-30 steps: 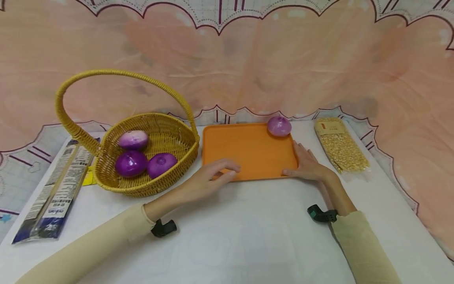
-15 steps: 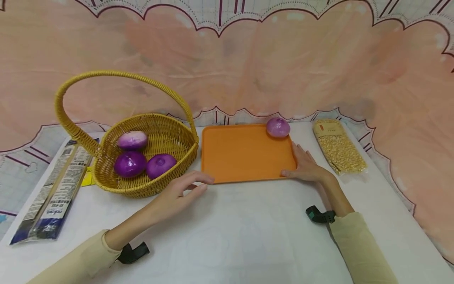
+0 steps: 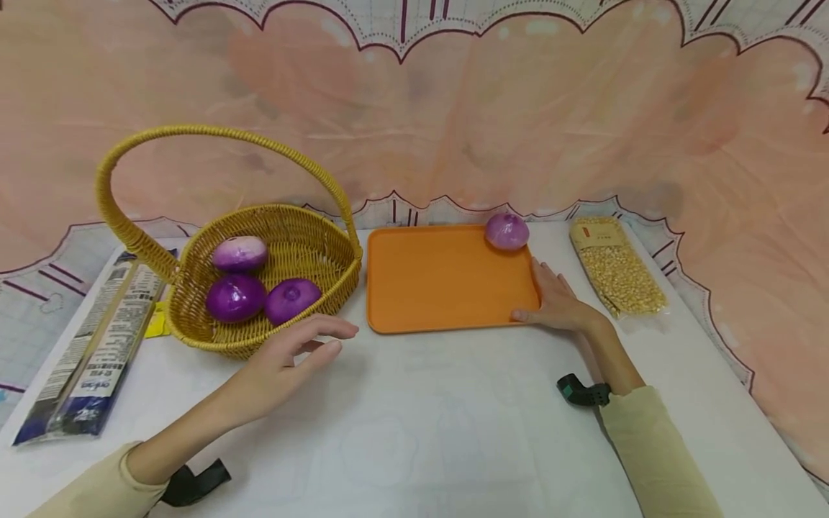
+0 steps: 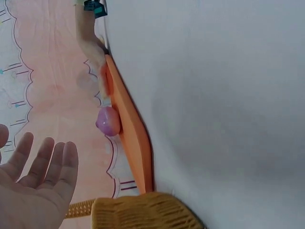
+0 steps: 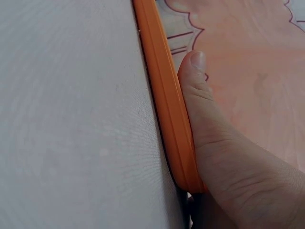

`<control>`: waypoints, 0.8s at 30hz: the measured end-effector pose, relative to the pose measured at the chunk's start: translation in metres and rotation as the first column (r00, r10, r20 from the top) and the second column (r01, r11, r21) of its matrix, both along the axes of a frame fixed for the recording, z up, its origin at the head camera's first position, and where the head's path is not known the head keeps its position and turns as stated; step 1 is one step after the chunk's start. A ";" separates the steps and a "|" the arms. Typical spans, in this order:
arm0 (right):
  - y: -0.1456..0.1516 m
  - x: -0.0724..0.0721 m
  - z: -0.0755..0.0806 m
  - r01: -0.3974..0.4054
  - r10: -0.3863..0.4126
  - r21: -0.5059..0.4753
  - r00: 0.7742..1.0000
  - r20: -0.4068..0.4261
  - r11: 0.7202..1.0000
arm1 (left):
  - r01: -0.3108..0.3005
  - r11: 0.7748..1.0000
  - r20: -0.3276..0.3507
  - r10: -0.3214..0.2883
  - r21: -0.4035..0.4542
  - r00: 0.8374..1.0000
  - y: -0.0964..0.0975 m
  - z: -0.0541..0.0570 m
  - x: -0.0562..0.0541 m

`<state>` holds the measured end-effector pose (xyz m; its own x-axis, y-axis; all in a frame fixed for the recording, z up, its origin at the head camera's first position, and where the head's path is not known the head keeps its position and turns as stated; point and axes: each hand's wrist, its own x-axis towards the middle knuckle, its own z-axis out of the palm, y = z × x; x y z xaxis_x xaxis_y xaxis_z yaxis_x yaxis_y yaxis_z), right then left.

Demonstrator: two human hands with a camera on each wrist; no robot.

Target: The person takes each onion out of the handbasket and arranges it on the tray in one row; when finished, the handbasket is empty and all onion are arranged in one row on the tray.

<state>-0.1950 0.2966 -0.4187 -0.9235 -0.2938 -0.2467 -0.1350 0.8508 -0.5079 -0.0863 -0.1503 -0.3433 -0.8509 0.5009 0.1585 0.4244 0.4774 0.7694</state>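
Observation:
In the head view my left hand [image 3: 281, 367], fingers loosely bent and thumb apart, hovers at the front right of a yellow wicker basket [image 3: 350, 277] and holds nothing. Inside the basket lie several purple onions, among them a dark one [image 3: 236, 298] and a paler one [image 3: 239, 254]. My right hand [image 3: 560, 302] rests at the right front corner of an orange tray [image 3: 447, 280], fingers extended along its side edge. The right wrist view shows the thumb [image 5: 205, 105] lying straight over the tray's rim [image 5: 167, 95]. Another onion [image 3: 507, 232] sits on the tray's back right corner.
A bag of yellow grains [image 3: 618, 270] lies right of the tray. Left of the basket is a long printed packet [image 3: 97, 352], with a small yellow item [image 3: 157, 321] between them. A patterned cloth [image 3: 414, 122] hangs behind the white table [image 3: 414, 432].
My left hand has drawn back from over the tray's front left edge, leftward and toward me, to the front of the basket. The right hand stays at the tray corner.

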 end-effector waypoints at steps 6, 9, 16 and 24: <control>-0.001 0.000 0.000 -0.002 0.002 0.003 1.000 0.000 1.000 | -0.056 0.998 0.005 0.056 -0.032 0.998 -0.016 0.014 0.001; -0.001 0.000 0.000 -0.009 0.009 0.006 1.000 0.007 1.000 | -0.082 0.996 -0.024 0.081 -0.040 0.996 -0.024 0.019 0.000; 0.000 -0.002 0.003 0.017 -0.017 0.007 1.000 0.003 1.000 | -0.122 0.991 -0.098 0.116 -0.059 0.988 -0.045 0.026 -0.017; -0.001 -0.002 -0.001 0.019 -0.019 0.020 0.999 0.026 1.000 | -0.300 0.928 -0.064 0.293 -0.221 0.954 -0.076 0.033 -0.039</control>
<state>-0.1969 0.2961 -0.4192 -0.9219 -0.2711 -0.2768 -0.1055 0.8632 -0.4937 -0.1256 -0.2266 -0.3103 -0.9628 0.2519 0.0979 0.2574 0.7443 0.6163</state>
